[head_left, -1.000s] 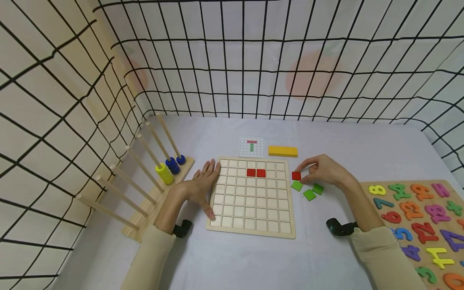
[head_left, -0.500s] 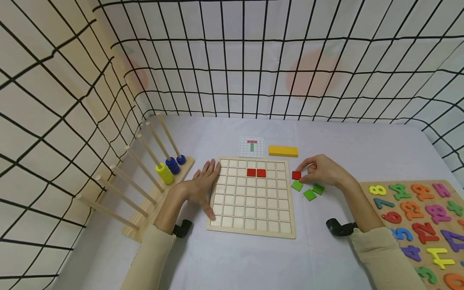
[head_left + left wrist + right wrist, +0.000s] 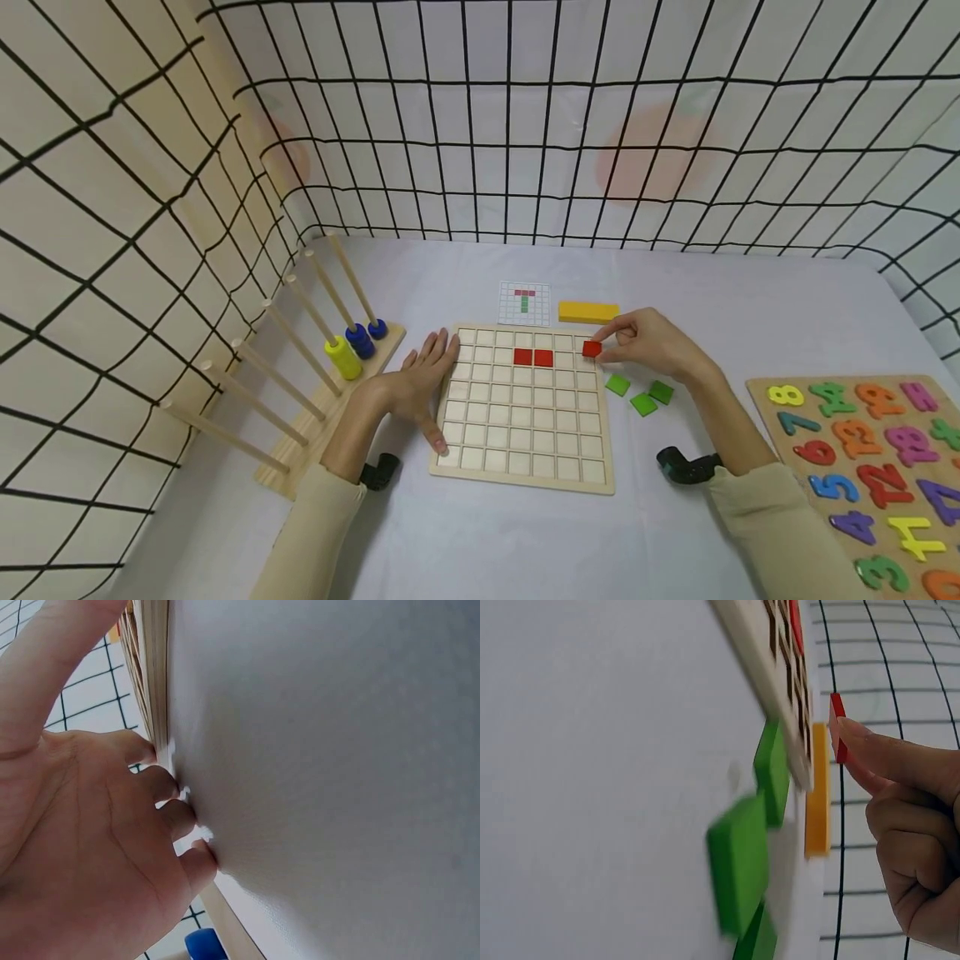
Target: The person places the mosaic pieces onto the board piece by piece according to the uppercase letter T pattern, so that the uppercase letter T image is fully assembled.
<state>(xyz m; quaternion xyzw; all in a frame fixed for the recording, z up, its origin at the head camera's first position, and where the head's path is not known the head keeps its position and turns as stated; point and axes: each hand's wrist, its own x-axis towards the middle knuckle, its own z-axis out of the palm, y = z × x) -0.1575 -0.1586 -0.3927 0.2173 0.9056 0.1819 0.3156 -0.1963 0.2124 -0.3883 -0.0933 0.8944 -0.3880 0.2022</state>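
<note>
A wooden grid board lies on the white cloth, with two red square tiles side by side in its second row. My right hand pinches another red square tile between thumb and fingertip, raised over the board's upper right corner. At the board's left edge rests my left hand, fingers spread, thumb near the lower left corner. In the left wrist view its fingertips touch down along the board's side. Several green square tiles lie just right of the board.
Behind the board lie a pattern card with a T shape and a yellow block. A peg rack with yellow and blue beads stands left. A number puzzle board lies right. Black wire mesh encloses the far side.
My right hand has lifted the red tile from beside the green tiles and carried it up and left over the board's corner. My left hand stays at the board's edge.
</note>
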